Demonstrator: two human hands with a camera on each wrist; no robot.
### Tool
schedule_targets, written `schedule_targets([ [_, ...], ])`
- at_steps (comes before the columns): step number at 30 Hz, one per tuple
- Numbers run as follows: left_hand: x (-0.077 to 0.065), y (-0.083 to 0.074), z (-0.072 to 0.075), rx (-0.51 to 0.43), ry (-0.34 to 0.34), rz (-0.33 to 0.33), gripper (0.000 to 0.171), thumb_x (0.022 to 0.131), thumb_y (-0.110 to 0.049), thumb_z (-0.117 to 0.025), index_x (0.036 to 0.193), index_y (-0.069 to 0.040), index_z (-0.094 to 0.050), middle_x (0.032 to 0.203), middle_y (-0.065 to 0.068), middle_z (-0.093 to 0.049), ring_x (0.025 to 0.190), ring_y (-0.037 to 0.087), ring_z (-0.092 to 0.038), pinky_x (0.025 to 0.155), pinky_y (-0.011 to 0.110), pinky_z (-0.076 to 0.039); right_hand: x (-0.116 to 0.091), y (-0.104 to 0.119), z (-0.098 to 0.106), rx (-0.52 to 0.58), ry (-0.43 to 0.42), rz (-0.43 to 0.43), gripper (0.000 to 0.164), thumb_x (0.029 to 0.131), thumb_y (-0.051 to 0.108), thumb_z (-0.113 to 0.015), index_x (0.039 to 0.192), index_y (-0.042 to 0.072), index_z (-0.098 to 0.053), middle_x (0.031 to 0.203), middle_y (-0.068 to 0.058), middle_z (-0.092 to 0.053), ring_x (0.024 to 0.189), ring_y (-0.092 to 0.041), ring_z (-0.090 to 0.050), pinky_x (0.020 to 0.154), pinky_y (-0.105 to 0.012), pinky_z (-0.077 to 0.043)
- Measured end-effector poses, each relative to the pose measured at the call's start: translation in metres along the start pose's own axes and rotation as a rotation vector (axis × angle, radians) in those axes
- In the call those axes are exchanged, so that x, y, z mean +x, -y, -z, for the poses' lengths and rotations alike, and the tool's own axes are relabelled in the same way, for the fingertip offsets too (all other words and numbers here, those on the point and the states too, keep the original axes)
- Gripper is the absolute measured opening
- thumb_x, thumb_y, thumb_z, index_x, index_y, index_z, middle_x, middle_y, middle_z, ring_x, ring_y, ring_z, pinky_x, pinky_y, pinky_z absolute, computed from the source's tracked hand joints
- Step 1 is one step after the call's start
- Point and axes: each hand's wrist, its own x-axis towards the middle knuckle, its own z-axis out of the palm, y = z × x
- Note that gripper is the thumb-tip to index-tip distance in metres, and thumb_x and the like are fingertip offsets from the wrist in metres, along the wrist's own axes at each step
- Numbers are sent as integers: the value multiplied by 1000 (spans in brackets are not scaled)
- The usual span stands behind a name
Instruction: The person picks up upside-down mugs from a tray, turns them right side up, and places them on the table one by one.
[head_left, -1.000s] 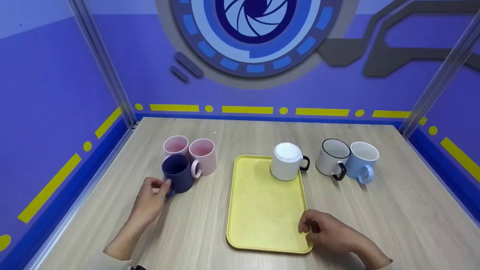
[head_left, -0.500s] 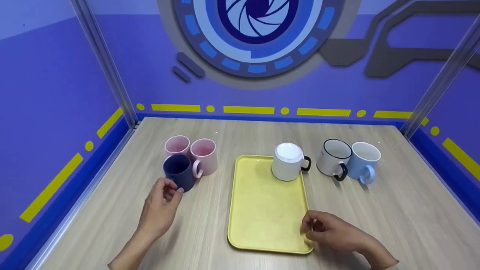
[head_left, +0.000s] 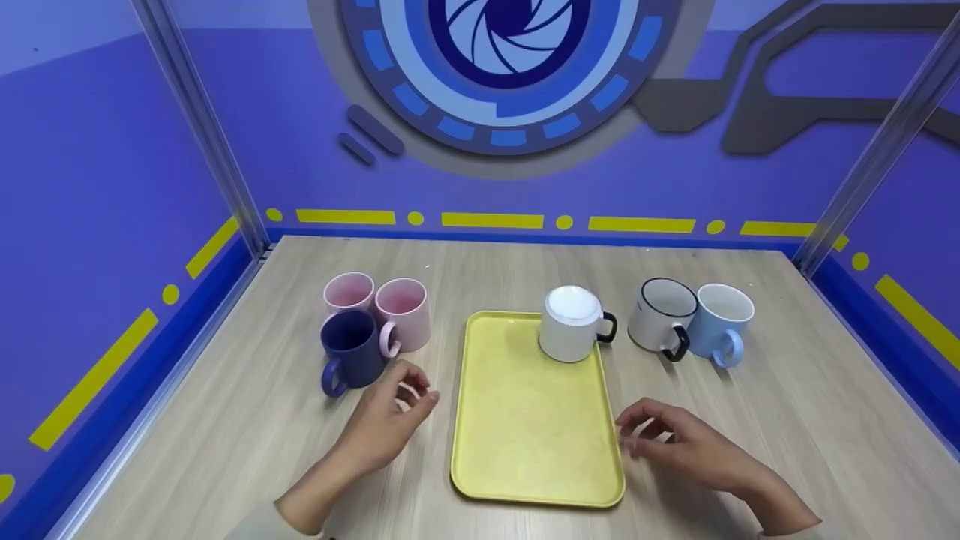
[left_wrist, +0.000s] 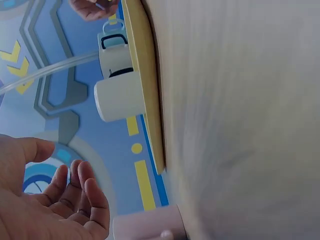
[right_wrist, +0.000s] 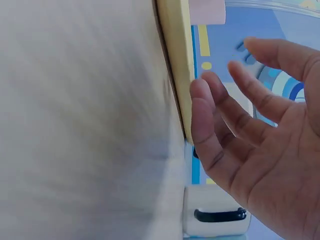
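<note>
My left hand (head_left: pixel 386 420), fingers loosely curled and holding nothing, hovers between the dark blue mug (head_left: pixel 352 352) and the yellow tray (head_left: pixel 536 450). The dark blue mug stands upright, its handle toward me. Behind it are two pink mugs, one at the left (head_left: pixel 349 291) and one at the right (head_left: pixel 409 322). Upside down on the tray's far right corner sits a white mug (head_left: pixel 568 330) with a black handle. At the tray's right edge my right hand (head_left: pixel 679 446) is relaxed, with nothing in its fingers; the right wrist view shows its open palm (right_wrist: pixel 280 165).
Right of the tray stand a white mug with a black rim (head_left: pixel 660 319) and a light blue mug (head_left: pixel 720 322), both upright and close together. Blue panels (head_left: pixel 112 187) wall the wooden table (head_left: pixel 810 390) at the back and sides.
My left hand has let go of the dark blue mug's handle and moved right toward the tray. My right hand has shifted slightly up and outward along the tray's edge.
</note>
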Motion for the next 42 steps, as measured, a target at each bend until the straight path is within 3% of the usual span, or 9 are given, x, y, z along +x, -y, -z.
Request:
schedule_targets([
  [7,25,-9,-25,-36,110,-67,28,96,-25,-72,112,-7,-59,114,11,-63,98,18,-67,79,25,-54,13,-1,8,84,-215,-110,50,100,22,-69,141,-1,-52,128,-24,-60,108,-27,-63,81,-34,-61],
  [14,52,-17,-51,-69,162,-61,35,96,-29,-72,119,-8,-56,124,11,-60,109,27,-67,89,39,-57,31,0,13,114,-311,-188,62,101,29,-69,151,3,-43,139,-23,-56,120,-30,-61,90,-36,-60],
  [20,75,-25,-70,-56,200,12,43,96,-34,-72,128,-13,-53,135,9,-56,121,30,-63,94,44,-57,49,0,16,100,-359,-190,69,102,27,-67,157,1,-35,147,-27,-51,129,-36,-59,94,-34,-59],
  [25,93,-27,-81,-28,229,37,53,96,-35,-73,137,-9,-51,141,12,-55,124,32,-60,99,46,-54,62,-1,18,115,-371,-182,72,103,25,-65,159,-2,-29,152,-29,-46,132,-39,-57,95,-33,-59],
  [33,120,-31,-100,7,281,80,65,93,-35,-76,144,-6,-47,147,15,-51,130,36,-57,106,48,-50,76,-4,20,197,-347,-193,77,104,18,-60,164,1,-15,163,-30,-29,141,-46,-47,99,-44,-57],
  [36,128,-33,-107,37,298,98,69,93,-35,-77,146,-4,-45,150,16,-51,129,34,-57,108,48,-48,83,-4,21,185,-350,-193,76,105,15,-59,164,1,-14,165,-31,-25,144,-48,-43,102,-47,-55],
  [42,140,-36,-119,60,320,119,83,91,-37,-80,155,-5,-37,160,15,-45,146,32,-46,119,49,-40,96,-4,21,149,-358,-223,76,103,13,-56,164,2,-12,166,-32,-20,148,-50,-37,109,-52,-50],
])
